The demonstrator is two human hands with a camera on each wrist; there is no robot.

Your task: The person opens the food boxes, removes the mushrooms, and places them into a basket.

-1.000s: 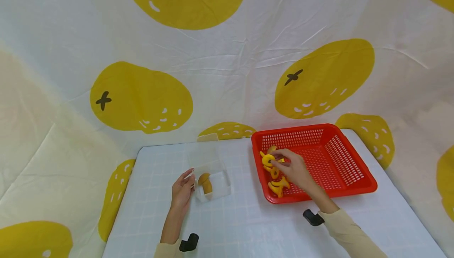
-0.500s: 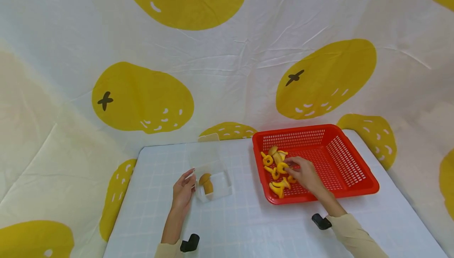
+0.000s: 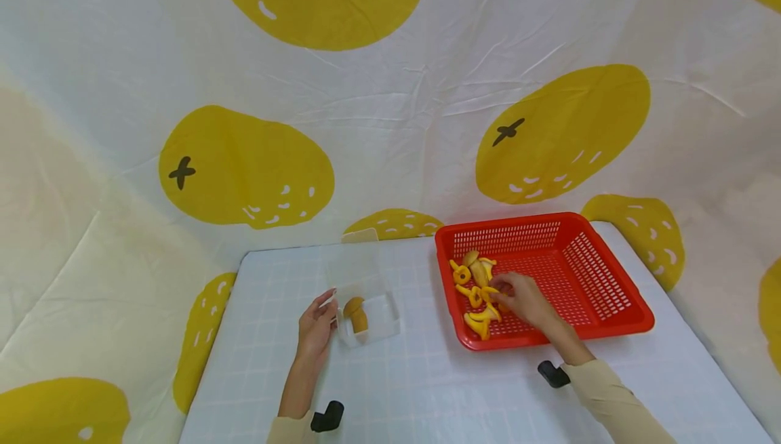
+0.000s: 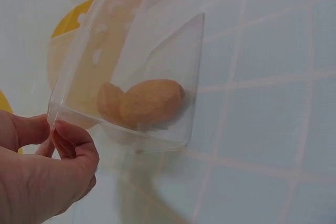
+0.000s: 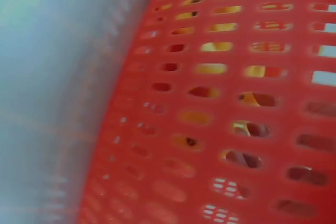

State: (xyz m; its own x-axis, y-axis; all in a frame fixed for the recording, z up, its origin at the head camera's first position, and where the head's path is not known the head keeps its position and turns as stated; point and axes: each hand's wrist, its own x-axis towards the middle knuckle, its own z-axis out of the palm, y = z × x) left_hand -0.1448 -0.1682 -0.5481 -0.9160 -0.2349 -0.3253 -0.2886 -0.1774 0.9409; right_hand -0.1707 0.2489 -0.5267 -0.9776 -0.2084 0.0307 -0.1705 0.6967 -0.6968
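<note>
My left hand [image 3: 316, 329] pinches the near left rim of a clear plastic box [image 3: 384, 325]; the left wrist view shows thumb and fingers meeting at its edge. Inside the box lies a brown mushroom [image 3: 356, 315] with a thick stem. Over the left part of a red basket [image 3: 601, 325], my right hand [image 3: 529, 303] has its fingertips on a yellow mushroom [image 3: 488, 293], partly covered by the fingers. Around it lie several yellow mushrooms [image 3: 482, 322] and a brown-capped mushroom [image 3: 476, 268]. In the right wrist view, the basket's slotted wall [image 5: 210, 129] hides that hand.
The box's clear lid [image 3: 354, 264] is folded back, away from me. Both containers stand on a pale checked table [image 3: 427, 390], with a white fabric backdrop [image 3: 390, 125] printed with yellow shapes behind it. The basket's raised rim stands around the mushrooms.
My right hand has moved right and slightly nearer within the basket, carrying a yellow mushroom away from the far left group, then lowering it. My left hand and the box have stayed put.
</note>
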